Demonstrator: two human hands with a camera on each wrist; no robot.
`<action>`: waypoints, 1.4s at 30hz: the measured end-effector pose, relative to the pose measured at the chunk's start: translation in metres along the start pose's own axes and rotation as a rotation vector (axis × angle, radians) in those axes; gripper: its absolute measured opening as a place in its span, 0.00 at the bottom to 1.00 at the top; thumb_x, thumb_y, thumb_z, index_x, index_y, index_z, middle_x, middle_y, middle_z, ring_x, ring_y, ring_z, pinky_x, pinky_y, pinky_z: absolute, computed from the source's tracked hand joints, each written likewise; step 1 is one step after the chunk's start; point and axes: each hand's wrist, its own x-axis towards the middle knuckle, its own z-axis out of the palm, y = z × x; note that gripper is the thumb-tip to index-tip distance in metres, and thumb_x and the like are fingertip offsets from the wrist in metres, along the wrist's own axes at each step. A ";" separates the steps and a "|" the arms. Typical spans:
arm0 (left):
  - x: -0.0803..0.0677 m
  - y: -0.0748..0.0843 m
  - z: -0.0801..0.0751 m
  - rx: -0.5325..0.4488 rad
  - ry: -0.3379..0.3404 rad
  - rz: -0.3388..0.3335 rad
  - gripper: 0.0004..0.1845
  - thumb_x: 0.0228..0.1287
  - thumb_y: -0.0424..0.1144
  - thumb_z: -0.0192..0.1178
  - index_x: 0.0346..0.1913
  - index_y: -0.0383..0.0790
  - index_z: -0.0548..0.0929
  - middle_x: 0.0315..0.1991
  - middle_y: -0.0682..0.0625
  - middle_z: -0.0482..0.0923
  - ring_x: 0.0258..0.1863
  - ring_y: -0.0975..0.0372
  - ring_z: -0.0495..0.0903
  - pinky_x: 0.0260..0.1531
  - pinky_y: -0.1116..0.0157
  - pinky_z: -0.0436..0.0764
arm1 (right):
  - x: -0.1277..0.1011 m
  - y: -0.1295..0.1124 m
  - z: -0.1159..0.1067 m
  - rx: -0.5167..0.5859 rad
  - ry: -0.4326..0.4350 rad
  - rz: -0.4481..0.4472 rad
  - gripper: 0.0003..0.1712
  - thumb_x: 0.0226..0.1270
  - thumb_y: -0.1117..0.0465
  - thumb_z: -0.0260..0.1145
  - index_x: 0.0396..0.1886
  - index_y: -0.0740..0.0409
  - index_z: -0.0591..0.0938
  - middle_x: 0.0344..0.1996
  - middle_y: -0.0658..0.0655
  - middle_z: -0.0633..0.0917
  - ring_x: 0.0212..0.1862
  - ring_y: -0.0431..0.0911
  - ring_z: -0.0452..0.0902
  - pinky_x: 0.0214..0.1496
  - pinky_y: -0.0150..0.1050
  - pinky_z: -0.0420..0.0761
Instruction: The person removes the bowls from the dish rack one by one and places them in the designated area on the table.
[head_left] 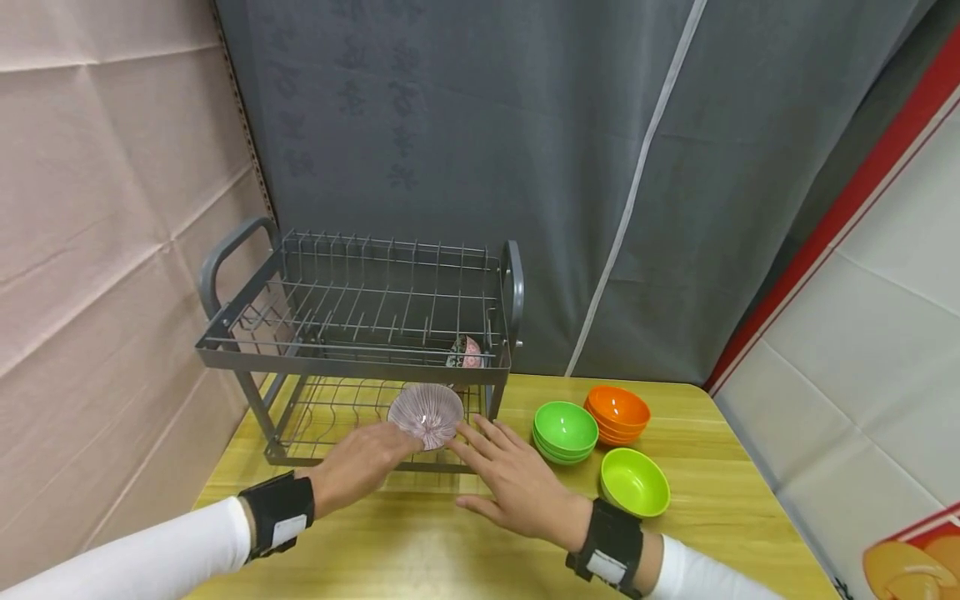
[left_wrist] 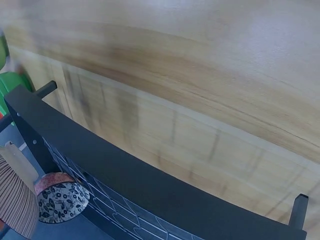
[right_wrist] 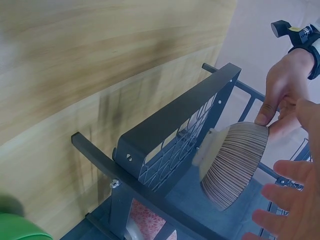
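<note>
My left hand [head_left: 367, 458] pinches the rim of a purple bowl [head_left: 426, 408] with fine radiating stripes. The bowl is tilted, with its inside toward the head camera, at the front of the lower tier of a dark grey two-tier dish rack [head_left: 352, 368]. In the right wrist view the striped bowl [right_wrist: 235, 160] shows its ribbed outside and pale foot, with the left thumb on its rim. My right hand [head_left: 517, 483] is spread just right of the bowl, holding nothing. A patterned bowl [left_wrist: 62, 200] in pink, black and white sits in the rack's lower tier.
Right of the rack stand stacked green bowls [head_left: 566, 429], stacked orange bowls [head_left: 618, 412] and a lime bowl [head_left: 634, 482] on the wooden table [head_left: 420, 533]. The rack's upper wire tier [head_left: 375, 292] overhangs the lower one. A grey curtain [head_left: 450, 125] hangs behind.
</note>
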 end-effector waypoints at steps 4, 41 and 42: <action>-0.001 0.002 -0.001 0.016 0.034 0.063 0.22 0.44 0.25 0.74 0.46 0.46 0.87 0.40 0.53 0.90 0.37 0.63 0.88 0.42 0.65 0.88 | 0.003 -0.001 0.000 0.015 0.004 -0.014 0.42 0.73 0.34 0.57 0.78 0.50 0.66 0.78 0.57 0.65 0.79 0.56 0.59 0.79 0.54 0.65; -0.004 0.008 -0.011 0.165 0.050 0.373 0.20 0.51 0.36 0.71 0.50 0.48 0.86 0.46 0.56 0.89 0.46 0.67 0.87 0.54 0.66 0.85 | 0.020 -0.012 0.021 -0.092 0.059 -0.191 0.08 0.65 0.61 0.69 0.40 0.43 0.86 0.40 0.40 0.91 0.50 0.39 0.86 0.68 0.49 0.80; -0.004 0.008 -0.010 0.167 0.056 0.389 0.19 0.53 0.35 0.68 0.50 0.48 0.86 0.46 0.56 0.89 0.45 0.67 0.87 0.54 0.67 0.85 | 0.019 -0.012 0.021 -0.095 0.069 -0.195 0.07 0.65 0.61 0.68 0.39 0.42 0.86 0.39 0.39 0.91 0.49 0.39 0.86 0.67 0.48 0.81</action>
